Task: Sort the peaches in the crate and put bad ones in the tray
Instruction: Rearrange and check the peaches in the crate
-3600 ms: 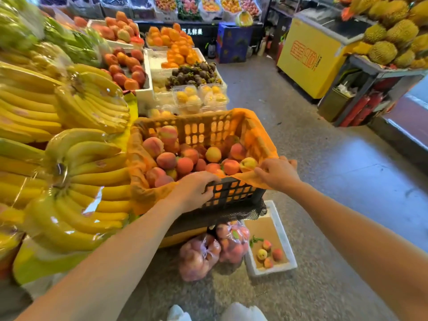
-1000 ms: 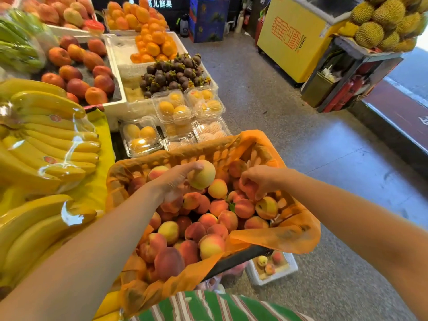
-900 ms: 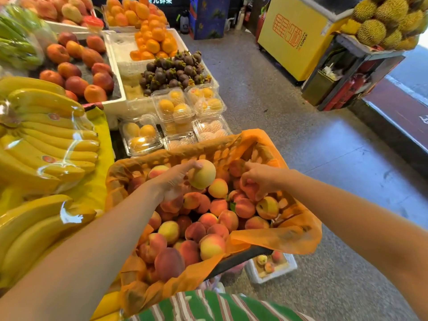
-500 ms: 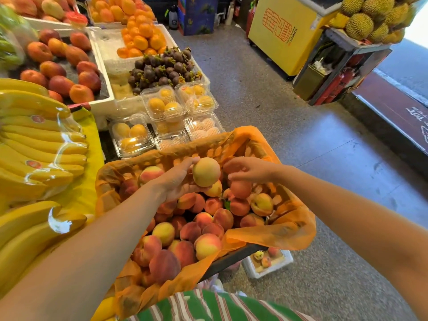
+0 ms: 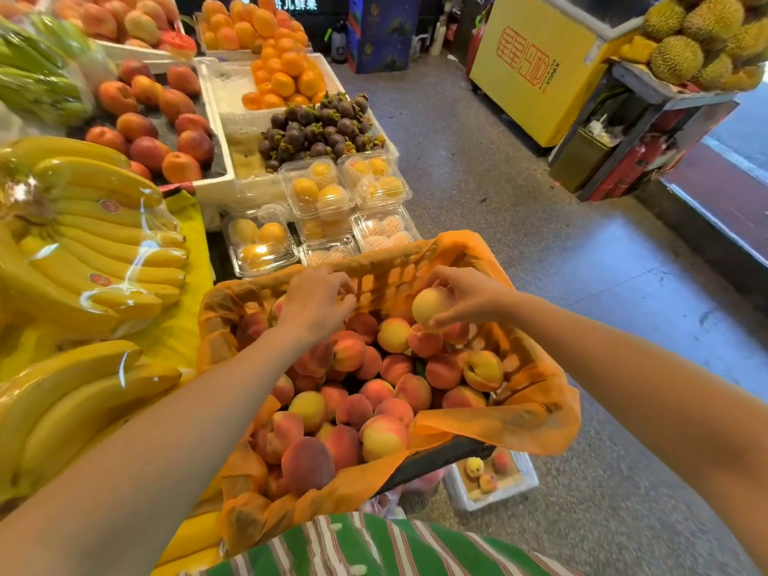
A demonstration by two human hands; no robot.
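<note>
I am reaching both arms out over the crate (image 5: pixel 415 255). My right hand (image 5: pixel 469 295) is gripping a pale yellow peach (image 5: pixel 428 306) from the side, just above the heap of peaches (image 5: pixel 374 392) near the far right corner. My left hand (image 5: pixel 316 301) is hanging palm down by the far wall, fingers curling; I cannot tell whether it is holding anything. Bananas (image 5: pixel 95 243) are crowding the crate's left edge, clear boxes (image 5: pixel 320 193) are sitting just beyond the far wall, and grey floor (image 5: pixel 623 326) is lying to the right. The white tray (image 5: pixel 498 498) is sitting on that floor below the near right corner.
</note>
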